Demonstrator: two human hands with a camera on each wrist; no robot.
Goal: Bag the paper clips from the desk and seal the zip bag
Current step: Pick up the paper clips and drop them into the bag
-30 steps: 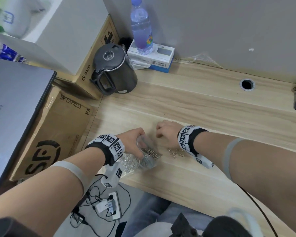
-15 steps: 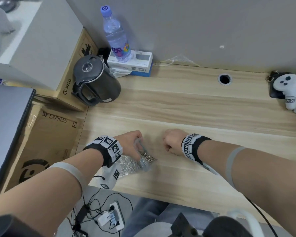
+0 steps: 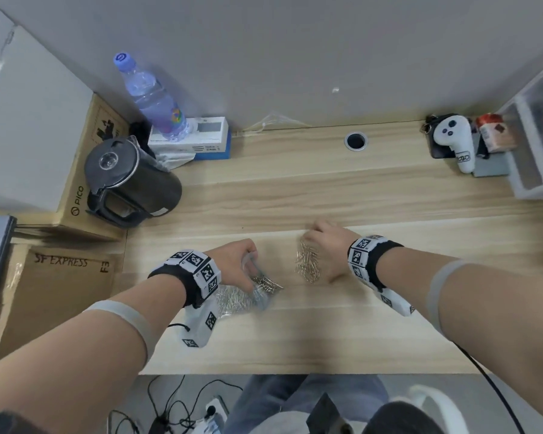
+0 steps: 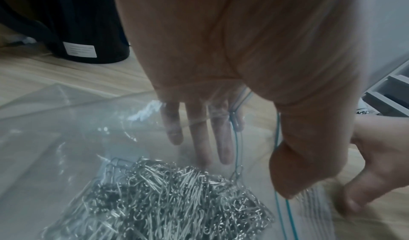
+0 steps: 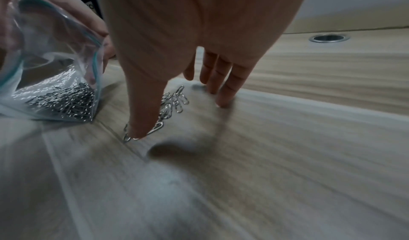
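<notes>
A clear zip bag (image 3: 242,300) with a blue zip line lies near the desk's front edge, with a heap of silver paper clips (image 4: 166,200) inside it. My left hand (image 3: 246,261) holds its mouth open: the thumb pinches the rim and the fingers (image 4: 199,138) show through the plastic. To the bag's right, loose paper clips (image 3: 308,264) lie in a small pile on the wood. My right hand (image 3: 315,242) is spread over them, its thumb on the clips (image 5: 175,100) and its straight fingertips (image 5: 223,102) on the desk.
A black kettle (image 3: 132,183), a water bottle (image 3: 151,98) on a white box (image 3: 201,139) and cardboard boxes (image 3: 54,292) stand at the left. A cable hole (image 3: 355,141), a white controller (image 3: 455,142) and a drawer unit (image 3: 536,136) are at the back right.
My right hand has opened from a fist and now lies spread over the loose clips, a little farther right of the bag. The left hand still holds the bag.
</notes>
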